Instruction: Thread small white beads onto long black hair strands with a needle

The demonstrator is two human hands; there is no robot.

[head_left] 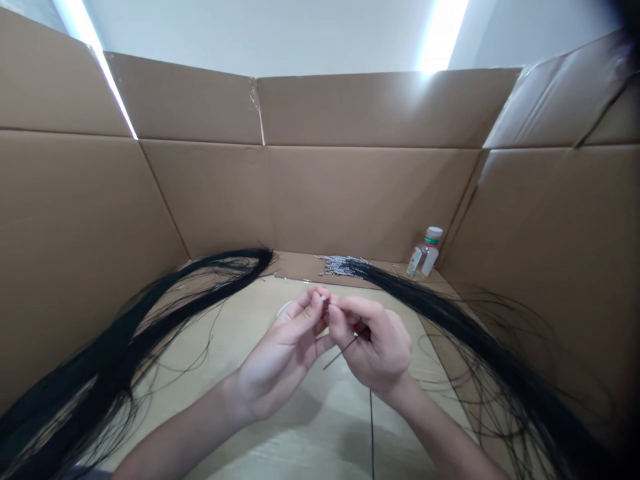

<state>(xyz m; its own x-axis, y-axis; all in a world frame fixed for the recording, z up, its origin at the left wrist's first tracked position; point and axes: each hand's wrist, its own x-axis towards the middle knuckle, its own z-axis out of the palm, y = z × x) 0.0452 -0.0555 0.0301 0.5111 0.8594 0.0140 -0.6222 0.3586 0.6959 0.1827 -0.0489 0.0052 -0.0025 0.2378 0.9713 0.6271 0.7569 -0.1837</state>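
Above the middle of the pale work surface [220, 373], my two hands meet at their fingertips. My left hand [295, 333] pinches a tiny whitish piece [324, 299] between thumb and fingers. Touching it from the right, my right hand [373, 337] is closed around a thin dark cord [340, 353], whose short end sticks out below the fingers. A dark strand [371, 427] runs down from under my right hand to the front edge. The exact join between cord and whitish piece is hidden by the fingertips.
Cardboard walls [370, 193] surround the surface. A bundle of black cords [165, 333] lies at the left. Another black bundle [450, 320], with silvery tips [343, 266] at its far end, stretches down the right. At the back right stands a clear bottle [425, 253] with a white cap.
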